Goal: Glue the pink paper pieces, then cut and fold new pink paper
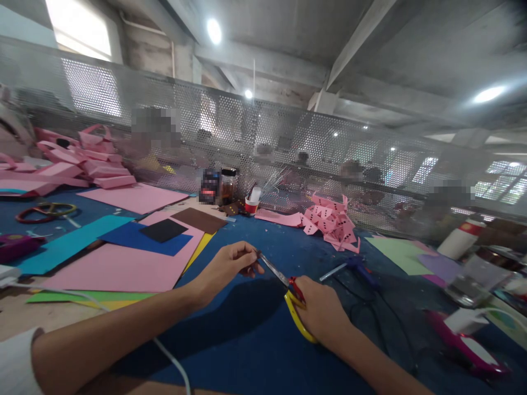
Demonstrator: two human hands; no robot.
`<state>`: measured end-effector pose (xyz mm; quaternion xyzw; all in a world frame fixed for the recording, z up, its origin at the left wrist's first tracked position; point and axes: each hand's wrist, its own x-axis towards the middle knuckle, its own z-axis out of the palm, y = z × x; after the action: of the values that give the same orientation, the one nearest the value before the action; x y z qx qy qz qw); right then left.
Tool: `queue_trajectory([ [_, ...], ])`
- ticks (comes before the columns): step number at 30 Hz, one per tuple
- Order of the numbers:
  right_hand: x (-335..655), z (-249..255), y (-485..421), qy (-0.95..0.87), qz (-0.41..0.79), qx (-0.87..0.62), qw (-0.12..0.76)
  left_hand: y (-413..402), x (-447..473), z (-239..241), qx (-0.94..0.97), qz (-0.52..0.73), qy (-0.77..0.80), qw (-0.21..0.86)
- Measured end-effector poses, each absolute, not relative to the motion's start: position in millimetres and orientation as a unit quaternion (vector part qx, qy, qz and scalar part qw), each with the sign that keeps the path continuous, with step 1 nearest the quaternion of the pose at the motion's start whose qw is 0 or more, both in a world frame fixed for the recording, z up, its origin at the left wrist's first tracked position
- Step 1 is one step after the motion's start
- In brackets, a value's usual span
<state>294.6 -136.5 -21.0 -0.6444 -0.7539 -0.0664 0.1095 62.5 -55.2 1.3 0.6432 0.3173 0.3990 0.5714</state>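
My right hand [323,307] grips a pair of scissors [280,275] with red and yellow handles, its blades pointing up and left. At the blade tips, my left hand [236,260] is closed in a pinch. A small dark bit shows between its fingertips, too small to name. Both hands are above the blue tabletop [242,329]. Left of my left hand lie sheets of coloured paper, among them a pink sheet [123,266], a blue sheet [144,237] and a black piece [162,231]. Right of the scissors is a blue glue gun [362,271] with its cord.
Pink paper strips [94,159] are heaped at the far left, and dotted pink pieces [331,219] at the back. A jar [228,186] and a cup [252,204] stand by the perforated metal screen [230,120]. A white cable [171,359] crosses the front left; a magenta device [465,345] is at right.
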Motion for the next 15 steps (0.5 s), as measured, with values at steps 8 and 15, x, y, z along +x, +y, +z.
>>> queue_trajectory([
  [8, 295.3, -20.4, -138.3, -0.755, -0.038, -0.645, 0.115, -56.4, 63.2, 4.0, 0.644, 0.396, 0.324, 0.568],
  [15, 297.1, -23.3, -137.9, -0.755, -0.032, -0.645, 0.115, -56.3, 62.0, 2.3, 0.647, 0.397, 0.315, 0.57],
])
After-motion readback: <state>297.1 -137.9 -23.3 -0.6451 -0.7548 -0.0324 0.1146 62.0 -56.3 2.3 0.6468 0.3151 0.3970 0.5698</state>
